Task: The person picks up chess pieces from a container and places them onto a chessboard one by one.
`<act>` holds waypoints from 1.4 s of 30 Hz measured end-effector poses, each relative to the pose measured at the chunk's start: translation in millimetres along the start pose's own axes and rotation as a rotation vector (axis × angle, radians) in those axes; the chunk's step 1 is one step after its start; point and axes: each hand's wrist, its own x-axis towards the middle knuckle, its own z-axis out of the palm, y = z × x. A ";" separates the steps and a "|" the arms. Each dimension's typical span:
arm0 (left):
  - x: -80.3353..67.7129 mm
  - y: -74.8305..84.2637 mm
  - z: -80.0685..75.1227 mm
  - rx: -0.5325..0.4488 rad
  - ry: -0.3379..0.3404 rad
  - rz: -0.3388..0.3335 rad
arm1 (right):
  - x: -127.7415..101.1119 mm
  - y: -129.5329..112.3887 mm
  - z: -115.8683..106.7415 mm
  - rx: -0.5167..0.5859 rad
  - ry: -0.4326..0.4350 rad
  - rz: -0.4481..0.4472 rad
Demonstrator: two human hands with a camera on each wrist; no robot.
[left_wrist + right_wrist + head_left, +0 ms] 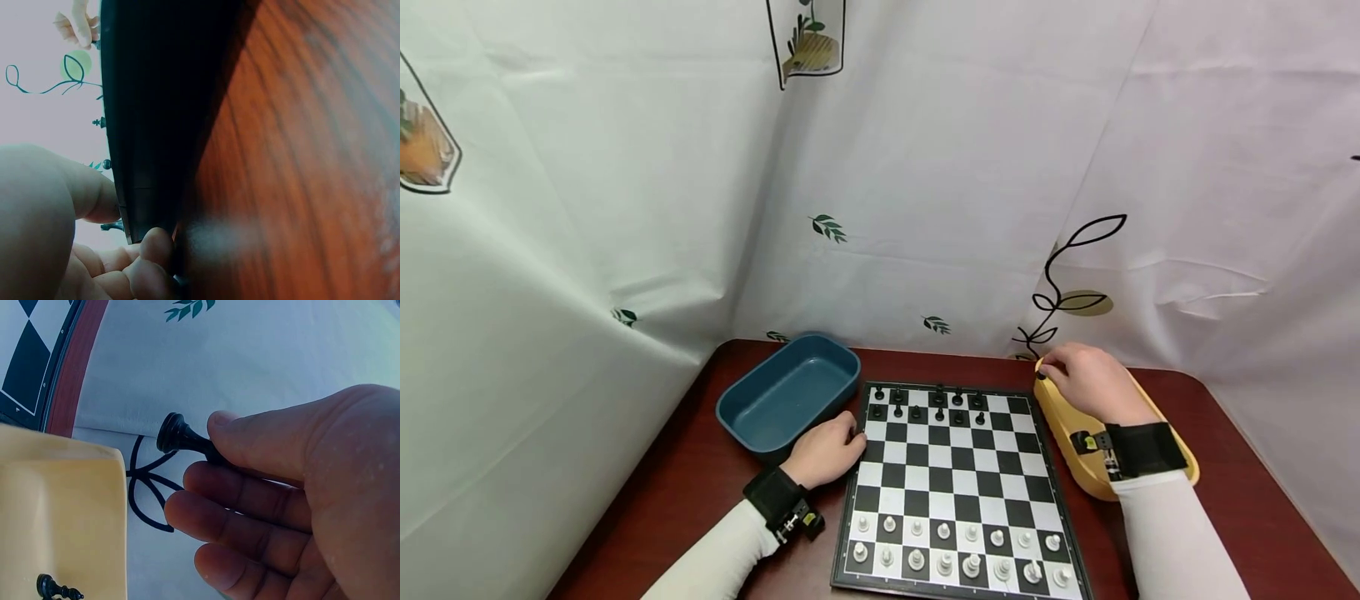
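Observation:
My right hand (1093, 383) pinches a black chess piece (177, 434) between thumb and fingers, over the far end of a yellow container (1078, 462). Its round base points away from the fingertips; the fingers hide its top. Another black chess piece (57, 587) lies inside that container. At the left edge of the chessboard (951, 458), my left hand (826, 450) grips the side, thumb over the top and fingers curled at the rim. Black pieces (939, 414) stand in two rows with gaps on the far side. White pieces (943, 531) fill two rows on the near side.
A blue container (786, 392) stands on the dark red table (880, 358), left of the board and close to my left hand. Behind the table hangs a pale cloth (962, 167) with leaf prints. The yellow container sits just right of the board.

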 end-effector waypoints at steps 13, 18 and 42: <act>-1.1 -0.2 0.2 0.000 -0.003 -0.012 | 1.0 -10.4 5.2 -0.041 -0.033 -0.043; -0.5 -2.0 0.6 0.001 0.002 -0.007 | 4.6 -15.0 8.1 -0.040 -0.054 -0.047; -0.2 0.0 1.7 -0.005 0.011 -0.001 | 8.9 -14.6 38.6 -0.045 -0.173 -0.095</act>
